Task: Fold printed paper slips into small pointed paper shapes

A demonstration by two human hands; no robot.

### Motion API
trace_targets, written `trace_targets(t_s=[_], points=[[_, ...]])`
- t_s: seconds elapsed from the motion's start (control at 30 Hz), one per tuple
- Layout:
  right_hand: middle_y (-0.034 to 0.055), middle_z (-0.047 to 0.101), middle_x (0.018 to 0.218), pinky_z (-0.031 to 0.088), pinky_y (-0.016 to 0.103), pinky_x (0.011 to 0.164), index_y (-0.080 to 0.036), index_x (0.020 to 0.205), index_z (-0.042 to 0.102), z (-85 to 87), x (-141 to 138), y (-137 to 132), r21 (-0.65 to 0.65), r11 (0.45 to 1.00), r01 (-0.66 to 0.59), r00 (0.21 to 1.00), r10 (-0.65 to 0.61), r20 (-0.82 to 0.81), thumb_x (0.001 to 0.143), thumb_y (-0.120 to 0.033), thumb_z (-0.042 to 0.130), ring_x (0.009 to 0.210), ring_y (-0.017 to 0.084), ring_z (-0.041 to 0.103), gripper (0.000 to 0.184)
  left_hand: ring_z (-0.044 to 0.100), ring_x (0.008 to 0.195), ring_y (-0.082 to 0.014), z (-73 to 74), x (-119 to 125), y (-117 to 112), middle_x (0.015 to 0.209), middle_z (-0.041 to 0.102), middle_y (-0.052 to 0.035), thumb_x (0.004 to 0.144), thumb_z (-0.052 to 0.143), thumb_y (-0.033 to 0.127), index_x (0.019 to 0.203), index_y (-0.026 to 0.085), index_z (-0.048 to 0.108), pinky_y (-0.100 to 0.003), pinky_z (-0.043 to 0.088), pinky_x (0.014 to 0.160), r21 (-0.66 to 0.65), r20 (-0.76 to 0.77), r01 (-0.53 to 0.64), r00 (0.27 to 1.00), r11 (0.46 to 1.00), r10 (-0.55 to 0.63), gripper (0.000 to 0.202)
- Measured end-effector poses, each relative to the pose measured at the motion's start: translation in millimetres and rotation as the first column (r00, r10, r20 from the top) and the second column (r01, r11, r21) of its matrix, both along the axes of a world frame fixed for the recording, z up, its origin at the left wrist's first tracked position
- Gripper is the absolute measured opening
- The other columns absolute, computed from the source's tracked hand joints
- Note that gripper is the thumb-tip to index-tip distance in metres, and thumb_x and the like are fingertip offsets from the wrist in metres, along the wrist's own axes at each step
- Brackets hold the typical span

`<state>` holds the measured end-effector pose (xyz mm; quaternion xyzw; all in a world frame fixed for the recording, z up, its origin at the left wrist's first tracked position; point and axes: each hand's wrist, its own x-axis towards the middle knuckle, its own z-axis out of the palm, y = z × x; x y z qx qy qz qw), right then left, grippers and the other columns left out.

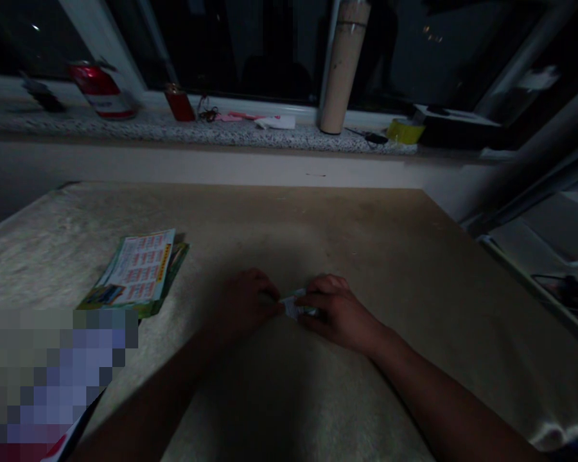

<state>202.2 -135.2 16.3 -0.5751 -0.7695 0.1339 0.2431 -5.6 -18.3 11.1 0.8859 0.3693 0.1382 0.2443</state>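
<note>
Both my hands rest on a beige table (356,244) in dim light. My left hand (248,301) and my right hand (334,311) meet at the middle, fingers pinched on a small folded piece of white paper (295,307) held between them on the tabletop. Most of the paper is hidden under my fingers. A stack of printed leaflets (137,269) with red and green print lies on the table to the left of my left hand.
A stone window sill (173,131) runs along the back, carrying a red can (101,90), a small red box (179,102), a tall beige cylinder (341,64), pink items and a yellow object (404,131). Dark shelving stands at the right.
</note>
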Motion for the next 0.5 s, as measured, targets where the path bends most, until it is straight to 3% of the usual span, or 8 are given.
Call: trace_targets(t_s=[0.37,0.5], points=[[0.0053,0.068,0.107,0.041,0.042,0.097,-0.025,0.114,0.071,2.9,8.0,-0.4,-0.018,1.0,-0.021,0.998,0.019,-0.067,0.086,-0.028,0.072,0.105,0.023,0.058,0.028,0.06,0.096,-0.0239,-2.0,-1.2,-4.5,0.097,0.065,-0.006,0.078,0.074,0.03,0.084,0.02,0.073,-0.04,0.048,0.085,0.032,0.022,-0.013,1.0,0.999,0.012,0.012],[0.0055,0.069,0.109,0.042,0.042,0.097,-0.026,0.112,0.071,2.8,12.8,-0.7,0.002,1.0,-0.009,0.996,0.009,-0.086,0.085,-0.023,0.072,0.106,0.023,0.059,0.027,0.06,0.101,-0.0255,-7.9,-2.1,-5.8,0.102,0.066,-0.0077,0.08,0.073,0.026,0.099,0.02,0.072,-0.044,0.048,0.09,0.069,0.061,-0.025,0.998,0.997,0.021,0.02]])
